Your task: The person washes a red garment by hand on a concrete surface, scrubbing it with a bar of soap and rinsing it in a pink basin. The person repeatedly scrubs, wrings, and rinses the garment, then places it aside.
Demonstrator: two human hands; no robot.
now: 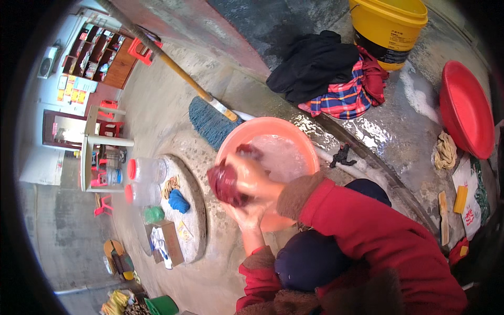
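Observation:
A wet, dark red cloth is bunched up between my two hands. My right hand closes over it from above. From below, my left hand supports and grips the same bundle. Both hands are over the near left rim of a peach-coloured plastic basin, which holds cloudy, sudsy water. Another bit of dark reddish cloth shows beside my right hand at the water; whether it joins the bundle I cannot tell.
A blue mop lies against the basin's far side. Black and plaid clothes are heaped on the wet floor near a yellow bucket. A red basin, a beige cloth and a yellow bar are right; a round stone slab is left.

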